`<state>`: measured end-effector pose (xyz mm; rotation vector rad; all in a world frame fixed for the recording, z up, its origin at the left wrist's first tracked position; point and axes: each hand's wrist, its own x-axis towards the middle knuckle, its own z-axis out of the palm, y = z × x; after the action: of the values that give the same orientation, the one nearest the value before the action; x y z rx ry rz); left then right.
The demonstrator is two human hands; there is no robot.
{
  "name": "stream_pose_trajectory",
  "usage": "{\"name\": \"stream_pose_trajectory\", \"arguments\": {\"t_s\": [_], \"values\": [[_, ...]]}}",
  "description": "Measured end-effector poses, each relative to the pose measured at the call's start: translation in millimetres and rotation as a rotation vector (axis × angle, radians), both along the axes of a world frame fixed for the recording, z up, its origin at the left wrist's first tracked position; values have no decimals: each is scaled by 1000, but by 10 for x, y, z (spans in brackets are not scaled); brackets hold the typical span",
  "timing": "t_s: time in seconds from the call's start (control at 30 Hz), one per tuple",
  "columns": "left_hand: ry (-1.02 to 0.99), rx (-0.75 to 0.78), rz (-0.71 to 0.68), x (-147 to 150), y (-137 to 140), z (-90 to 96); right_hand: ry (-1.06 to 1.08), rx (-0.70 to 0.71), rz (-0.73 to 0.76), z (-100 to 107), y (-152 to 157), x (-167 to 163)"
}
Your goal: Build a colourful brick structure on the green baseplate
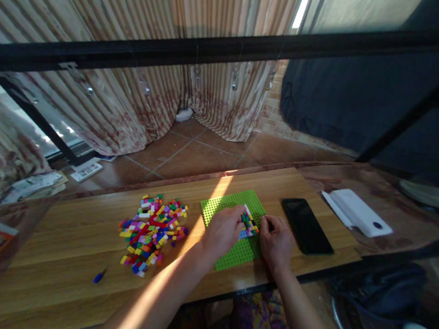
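A green studded baseplate (pixel 237 256) lies at an angle on the wooden table. On its middle stands a small cluster of coloured building bricks (pixel 250 226), framed partly by white and pale blue ones. My left hand (pixel 222 229) rests over the plate, its fingers pinched at the left side of the cluster; whatever is in them is hidden. By the plate's right edge is my right hand (pixel 277 243), with curled fingers and the thumb and forefinger together. What it holds, if anything, is too small to make out.
Left of the plate spreads a pile of loose bricks (pixel 152 232). A small dark blue object (pixel 99 278) lies nearer the front. A black smartphone (pixel 307 227) is beside my right hand, with a white box (pixel 357 211) beyond. A dark metal bar (pixel 204 51) crosses behind the table.
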<state>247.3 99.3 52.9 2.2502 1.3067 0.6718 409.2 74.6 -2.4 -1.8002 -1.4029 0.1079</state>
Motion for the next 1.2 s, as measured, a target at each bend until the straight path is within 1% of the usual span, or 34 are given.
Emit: {"name": "stream_pose_trajectory", "arguments": {"t_s": [0.1,0.17,0.23,0.27,0.3,0.43,0.5,0.57,0.63,0.7,0.77,0.83,0.87,0.93,0.97,1.0,1.03,1.13,1.2], "values": [[-83,29,90,-161,-174,34,-11,12,-1,0,-2,6],[-125,56,148,-403,-325,52,-16,17,-5,-2,-6,10],[-147,109,254,-765,-471,50,-19,18,-12,-3,-14,14],[-126,129,289,-984,-537,38,-20,15,-18,-3,-18,17],[-101,170,360,-1222,-598,18,-23,11,-25,-3,-22,20],[8,352,721,-2171,-833,-148,-30,-6,-29,-16,-33,41],[93,360,831,-2501,-960,-263,-19,-3,-30,-33,-36,64],[132,352,881,-2662,-1077,-373,9,4,-56,-50,-41,96],[155,313,858,-2666,-1161,-453,60,37,-110,-47,-56,123],[161,256,820,-2565,-1194,-485,74,95,-159,-2,-94,115],[135,233,820,-2424,-1173,-474,26,155,-142,91,-163,31],[91,217,816,-2282,-1110,-442,-28,197,-65,211,-260,-154],[62,212,808,-2216,-1070,-427,-44,209,0,267,-315,-282],[8,203,797,-2093,-989,-405,-61,208,179,348,-415,-581],[-21,188,798,-2038,-956,-401,-64,197,305,365,-452,-736],[-54,173,804,-1987,-930,-399,-69,175,415,366,-475,-884],[-96,161,804,-1945,-916,-401,-67,141,491,353,-481,-1017],[-257,118,779,-1900,-932,-411,-68,86,550,268,-392,-1311],[-367,90,791,-1968,-959,-401,-63,65,563,213,-254,-1431]]}}
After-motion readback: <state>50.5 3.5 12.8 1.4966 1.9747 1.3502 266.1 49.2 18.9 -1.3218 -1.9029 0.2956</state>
